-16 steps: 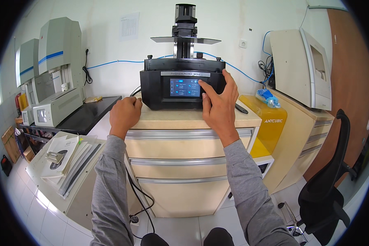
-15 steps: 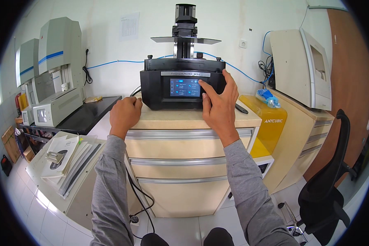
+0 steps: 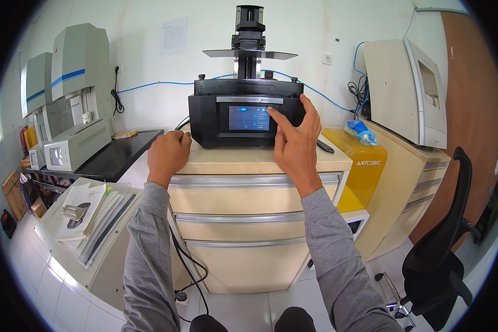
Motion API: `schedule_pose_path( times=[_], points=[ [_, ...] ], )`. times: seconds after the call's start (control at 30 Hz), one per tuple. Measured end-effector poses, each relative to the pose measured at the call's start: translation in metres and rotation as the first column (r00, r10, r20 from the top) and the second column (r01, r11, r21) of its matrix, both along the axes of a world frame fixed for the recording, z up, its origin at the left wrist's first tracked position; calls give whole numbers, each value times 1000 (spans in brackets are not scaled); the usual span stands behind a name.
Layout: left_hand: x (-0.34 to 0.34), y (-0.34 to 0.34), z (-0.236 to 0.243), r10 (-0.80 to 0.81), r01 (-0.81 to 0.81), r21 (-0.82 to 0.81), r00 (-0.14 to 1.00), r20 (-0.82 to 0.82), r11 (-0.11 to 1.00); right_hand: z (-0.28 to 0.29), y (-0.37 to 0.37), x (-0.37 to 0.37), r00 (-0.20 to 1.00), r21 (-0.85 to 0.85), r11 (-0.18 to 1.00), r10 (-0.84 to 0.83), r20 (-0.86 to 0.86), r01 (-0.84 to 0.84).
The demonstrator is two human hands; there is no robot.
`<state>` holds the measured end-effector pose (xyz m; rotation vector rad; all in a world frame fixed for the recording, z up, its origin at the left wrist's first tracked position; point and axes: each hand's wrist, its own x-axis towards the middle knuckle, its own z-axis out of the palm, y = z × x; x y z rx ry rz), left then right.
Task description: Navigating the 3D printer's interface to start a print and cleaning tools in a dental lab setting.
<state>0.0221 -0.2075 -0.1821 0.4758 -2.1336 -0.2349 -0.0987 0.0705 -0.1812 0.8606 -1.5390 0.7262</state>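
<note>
Standing on the beige drawer cabinet point(image 3: 238, 195), straight ahead at the centre, is a black machine point(image 3: 207, 124) with a lit touchscreen point(image 3: 248, 118); a flat plate point(image 3: 218, 53) juts from its column. The right hand point(image 3: 299, 138) has its fingers spread, index fingertip at the screen's upper right corner, and hides part of the machine's right front. The left hand point(image 3: 169, 155) rests curled on the cabinet's near left edge; its fingertips are hidden, so I cannot tell whether they grip anything.

Just right of the right hand lies a dark slim object point(image 3: 325, 146). Beyond it stands a yellow cover point(image 3: 362, 180) with a blue-and-clear plastic bundle point(image 3: 362, 133) on top. Farther right are a large beige unit point(image 3: 401, 91) and, nearer, a black chair point(image 3: 434, 238). Papers point(image 3: 91, 213) lie near left; a tall grey machine point(image 3: 80, 61) stands far left. Black cables point(image 3: 178, 246) trail to the floor beside the cabinet.
</note>
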Motion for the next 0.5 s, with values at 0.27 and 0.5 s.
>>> schedule_pose_path(
  times=[0.27,0.5],
  points=[
    [-1,-2,0,7,-7,0,1000,10,1000,0,0,0,1000,-29,1000,9,9,-8],
    [1,1,0,2,-2,-2,1000,-2,1000,-1,0,0,1000,-23,1000,-2,6,2]
  ],
)
